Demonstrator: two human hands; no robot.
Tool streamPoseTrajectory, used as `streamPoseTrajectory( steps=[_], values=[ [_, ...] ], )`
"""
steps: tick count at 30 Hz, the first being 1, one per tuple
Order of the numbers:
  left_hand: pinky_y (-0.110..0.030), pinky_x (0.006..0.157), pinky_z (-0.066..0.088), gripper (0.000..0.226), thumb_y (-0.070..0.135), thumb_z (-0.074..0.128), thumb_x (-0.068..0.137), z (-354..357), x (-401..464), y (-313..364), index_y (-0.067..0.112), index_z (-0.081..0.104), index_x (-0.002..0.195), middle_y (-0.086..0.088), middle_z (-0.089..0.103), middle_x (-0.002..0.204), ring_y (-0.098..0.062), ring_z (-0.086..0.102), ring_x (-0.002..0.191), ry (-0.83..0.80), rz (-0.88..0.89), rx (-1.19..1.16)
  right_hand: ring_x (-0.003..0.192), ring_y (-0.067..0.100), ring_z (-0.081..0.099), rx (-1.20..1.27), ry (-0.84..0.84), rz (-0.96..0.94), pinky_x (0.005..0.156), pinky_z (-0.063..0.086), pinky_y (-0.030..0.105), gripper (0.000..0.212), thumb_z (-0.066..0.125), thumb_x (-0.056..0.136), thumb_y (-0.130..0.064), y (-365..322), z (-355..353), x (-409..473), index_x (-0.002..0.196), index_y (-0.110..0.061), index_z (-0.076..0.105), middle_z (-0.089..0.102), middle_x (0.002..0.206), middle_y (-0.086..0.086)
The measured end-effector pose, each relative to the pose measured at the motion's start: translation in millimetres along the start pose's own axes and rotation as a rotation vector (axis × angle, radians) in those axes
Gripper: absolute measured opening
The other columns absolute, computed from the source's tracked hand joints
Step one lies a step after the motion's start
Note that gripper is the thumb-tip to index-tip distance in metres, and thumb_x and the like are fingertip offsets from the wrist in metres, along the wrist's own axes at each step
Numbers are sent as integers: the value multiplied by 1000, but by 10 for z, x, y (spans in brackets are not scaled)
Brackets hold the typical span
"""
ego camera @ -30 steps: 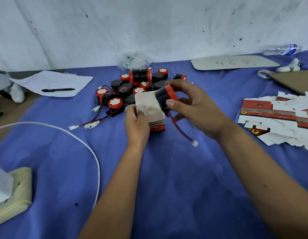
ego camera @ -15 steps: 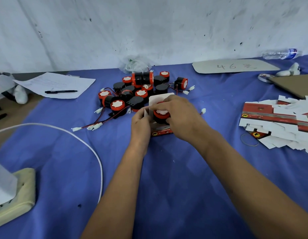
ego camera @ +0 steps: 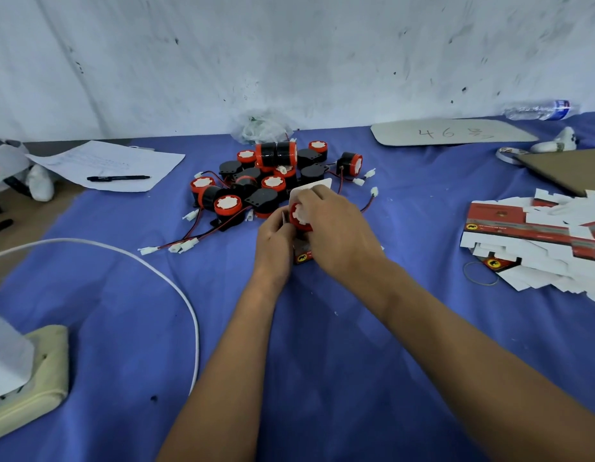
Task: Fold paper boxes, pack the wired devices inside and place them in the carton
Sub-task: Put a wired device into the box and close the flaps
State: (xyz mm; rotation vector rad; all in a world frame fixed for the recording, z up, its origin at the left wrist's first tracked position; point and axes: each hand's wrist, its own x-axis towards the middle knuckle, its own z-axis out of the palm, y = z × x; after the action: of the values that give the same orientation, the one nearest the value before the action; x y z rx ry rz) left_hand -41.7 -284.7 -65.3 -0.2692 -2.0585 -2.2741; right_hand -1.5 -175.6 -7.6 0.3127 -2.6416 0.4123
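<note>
In the head view, the left hand (ego camera: 274,240) grips the side of a small paper box (ego camera: 303,256) on the blue cloth (ego camera: 323,345), while the right hand (ego camera: 336,235) curls over a red-capped wired device (ego camera: 299,217) sitting in its open top. Just behind lies a pile of devices (ego camera: 262,181); flat box blanks (ego camera: 536,241) sit well right, and a white cable (ego camera: 176,288) curves at left.

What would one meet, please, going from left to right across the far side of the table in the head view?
Paper sheet with pen → pile of wired devices → card marked 46 → water bottle.
</note>
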Motion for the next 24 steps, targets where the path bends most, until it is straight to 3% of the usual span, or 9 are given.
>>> streamPoseTrajectory(
  steps=[4,6,8,11,14,18,21,23,24],
  values=[
    [-18,57,48,42,8,43,97,-8,10,33,29,72,75,10,70,71,-4,63,65,-25,-35,-18,114,22,53,-78,29,-84,89,52,38,43,66,87,-7,-16,-53,31,128,-16,57,57,127,0],
    [-21,62,51,27,18,48,90,-6,8,37,26,72,82,7,72,78,-7,66,74,-34,-44,-23,117,23,52,-71,-20,-122,92,51,38,46,66,86,-2,-1,-51,43,130,-14,57,55,130,1],
    [-25,69,54,25,24,48,84,-9,12,27,21,72,92,4,74,88,-11,68,84,-42,-57,-11,116,25,53,-88,-92,-106,88,53,39,45,65,86,-2,47,-49,63,129,-15,57,54,129,1],
    [-33,71,58,23,22,45,82,13,6,11,25,68,84,6,72,84,-12,66,81,-36,-46,-2,107,28,59,-157,-180,-34,80,53,39,33,66,89,-8,125,-41,97,121,-15,63,56,119,3],
    [-44,84,63,24,13,48,91,53,-29,-7,21,68,103,0,74,102,-21,71,97,-17,-36,25,102,28,57,-12,-220,-93,87,53,38,35,61,92,-1,203,6,63,124,-11,67,51,122,7],
    [-44,89,61,25,9,57,100,59,-38,-45,21,63,121,-2,72,113,-22,69,106,-3,22,124,104,29,58,169,-201,-130,88,50,33,46,56,82,11,305,-54,-12,121,-10,70,58,118,10],
    [-48,89,58,17,15,61,101,91,-35,-49,19,63,117,-7,70,108,-24,66,101,50,48,222,103,25,61,220,239,-104,82,48,28,28,54,88,0,375,-95,-113,109,-7,72,62,120,9],
    [-54,89,55,14,15,62,100,109,-22,-48,11,62,113,-17,67,109,-32,64,102,80,45,251,91,16,57,187,612,159,76,42,23,15,59,91,-18,458,-95,-177,102,-13,68,61,107,2],
    [-56,89,54,15,15,62,100,110,-24,-47,7,61,112,-21,66,111,-35,62,103,89,43,261,88,12,54,247,653,355,77,42,24,20,63,92,-31,509,-89,-172,103,-15,65,60,102,-1]
  ],
)
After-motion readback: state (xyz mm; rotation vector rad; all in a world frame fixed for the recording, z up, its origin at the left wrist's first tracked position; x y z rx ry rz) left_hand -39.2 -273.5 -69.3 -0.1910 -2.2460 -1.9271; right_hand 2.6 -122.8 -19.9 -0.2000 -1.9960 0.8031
